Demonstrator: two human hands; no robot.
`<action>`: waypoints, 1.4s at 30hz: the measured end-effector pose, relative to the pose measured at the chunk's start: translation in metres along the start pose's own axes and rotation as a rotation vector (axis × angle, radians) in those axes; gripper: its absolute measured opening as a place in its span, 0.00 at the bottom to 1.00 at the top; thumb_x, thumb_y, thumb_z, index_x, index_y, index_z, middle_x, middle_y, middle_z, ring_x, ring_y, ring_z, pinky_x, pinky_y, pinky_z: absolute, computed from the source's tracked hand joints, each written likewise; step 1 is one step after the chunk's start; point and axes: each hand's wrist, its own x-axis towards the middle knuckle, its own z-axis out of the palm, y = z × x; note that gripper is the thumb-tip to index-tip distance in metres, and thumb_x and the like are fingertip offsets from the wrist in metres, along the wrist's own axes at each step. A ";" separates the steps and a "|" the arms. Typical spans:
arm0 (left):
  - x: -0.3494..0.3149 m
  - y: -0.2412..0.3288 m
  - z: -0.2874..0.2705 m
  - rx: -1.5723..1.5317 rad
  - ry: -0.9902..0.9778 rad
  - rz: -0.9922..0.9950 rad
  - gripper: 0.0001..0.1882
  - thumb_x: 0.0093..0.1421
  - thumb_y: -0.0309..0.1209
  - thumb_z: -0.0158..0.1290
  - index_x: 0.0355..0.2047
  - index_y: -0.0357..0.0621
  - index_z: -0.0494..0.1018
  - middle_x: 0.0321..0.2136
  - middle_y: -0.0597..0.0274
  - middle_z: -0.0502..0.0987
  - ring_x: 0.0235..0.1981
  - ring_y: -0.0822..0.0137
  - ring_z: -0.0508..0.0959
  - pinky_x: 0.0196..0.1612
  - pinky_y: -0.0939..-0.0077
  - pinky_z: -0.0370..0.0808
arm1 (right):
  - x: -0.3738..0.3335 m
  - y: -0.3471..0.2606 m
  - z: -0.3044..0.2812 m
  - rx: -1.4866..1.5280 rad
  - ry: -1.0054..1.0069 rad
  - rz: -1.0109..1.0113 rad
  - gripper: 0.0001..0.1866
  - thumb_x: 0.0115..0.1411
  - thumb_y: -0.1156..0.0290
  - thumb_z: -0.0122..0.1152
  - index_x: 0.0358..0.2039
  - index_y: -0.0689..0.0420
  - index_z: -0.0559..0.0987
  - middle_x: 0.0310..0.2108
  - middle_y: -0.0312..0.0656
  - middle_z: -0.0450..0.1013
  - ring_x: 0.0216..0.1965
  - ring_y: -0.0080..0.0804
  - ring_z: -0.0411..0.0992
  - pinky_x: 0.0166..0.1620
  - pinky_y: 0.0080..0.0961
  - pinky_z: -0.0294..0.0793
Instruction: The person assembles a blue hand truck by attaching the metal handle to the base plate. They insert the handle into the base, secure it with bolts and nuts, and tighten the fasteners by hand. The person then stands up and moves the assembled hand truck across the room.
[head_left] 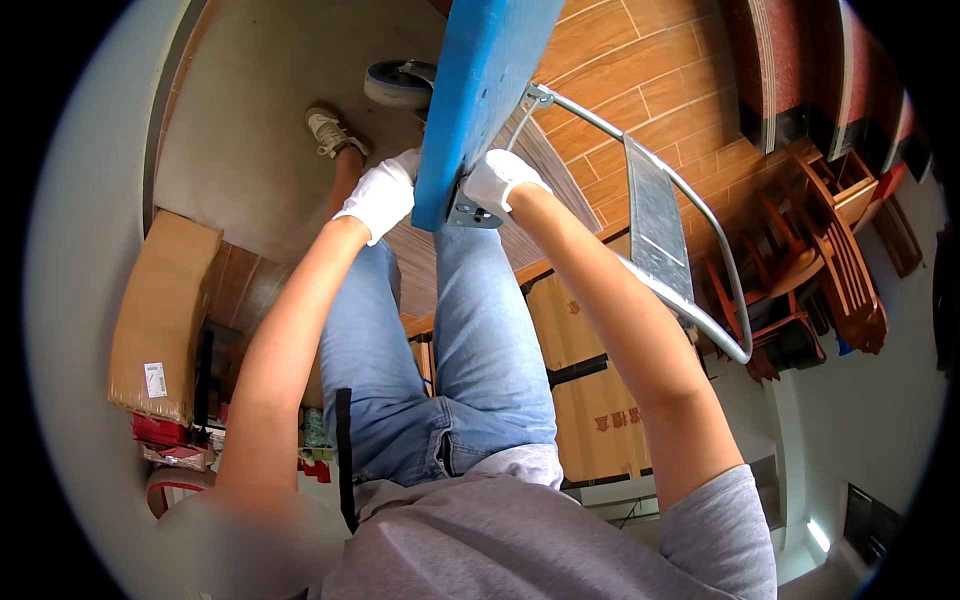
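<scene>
Grey T-shirt (480, 530) is seen nearest the lens, w/ blue jeans (490, 330) beyond it. Blue platform (445, 150) is held on edge just past the knees, btwn two white-gloved hands: it is clamped by the L hand (385, 195) at its L side & by the R hand (500, 180) at its R side, next to a metal bracket (475, 213). Fingertips are hidden, so firmness can't be told. A wheel (395, 85) is shown on the L side; a tubular handle frame (658, 215) is swung out on the R.

Work is judged approx. midway: platform is upended & gripped, release not yet made; no more can be read re. what's left.

Most room is offered by grey floor (240, 110) ahead-L, though a shoe (330, 132) is planted there, owner unclear. L limit is set by a wall (85, 250) & tall carton (165, 310). R side is judged tighter: steps (788, 60) are seen ahead, & wooden chairs (800, 268) near the frame's outer curve could be snagged.
</scene>
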 end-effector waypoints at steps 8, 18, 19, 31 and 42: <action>-0.002 0.006 -0.003 -0.229 -0.039 0.086 0.17 0.64 0.32 0.38 0.49 0.38 0.68 0.44 0.45 0.73 0.44 0.50 0.75 0.46 0.67 0.71 | 0.004 0.004 -0.001 -0.094 -0.015 -0.049 0.16 0.51 0.65 0.52 0.34 0.60 0.82 0.37 0.54 0.76 0.41 0.48 0.75 0.44 0.32 0.73; 0.017 -0.010 -0.012 -0.290 -0.350 -0.244 0.14 0.63 0.37 0.41 0.35 0.37 0.68 0.26 0.60 0.70 0.25 0.69 0.70 0.29 0.75 0.68 | -0.005 0.004 -0.002 -0.098 0.098 -0.048 0.18 0.53 0.63 0.53 0.36 0.63 0.81 0.37 0.56 0.76 0.42 0.46 0.76 0.45 0.32 0.75; 0.023 -0.014 -0.014 -0.308 -0.414 -0.265 0.14 0.62 0.37 0.41 0.34 0.38 0.69 0.24 0.63 0.69 0.24 0.72 0.69 0.28 0.76 0.67 | -0.007 0.003 -0.002 -0.094 0.106 -0.048 0.18 0.53 0.63 0.53 0.36 0.63 0.81 0.38 0.56 0.76 0.42 0.46 0.76 0.45 0.32 0.75; 0.009 -0.025 0.003 0.229 -0.034 0.294 0.09 0.51 0.23 0.44 0.32 0.32 0.71 0.29 0.48 0.74 0.27 0.58 0.76 0.28 0.72 0.74 | -0.023 -0.005 -0.004 -0.043 0.085 -0.005 0.17 0.56 0.60 0.51 0.37 0.56 0.82 0.38 0.52 0.76 0.42 0.49 0.75 0.48 0.34 0.73; 0.022 -0.042 -0.002 0.077 0.023 0.557 0.09 0.55 0.27 0.48 0.38 0.44 0.70 0.35 0.54 0.74 0.36 0.52 0.76 0.38 0.62 0.74 | -0.043 -0.024 -0.004 0.196 0.115 0.032 0.16 0.58 0.64 0.48 0.38 0.59 0.80 0.32 0.53 0.76 0.35 0.49 0.74 0.42 0.35 0.71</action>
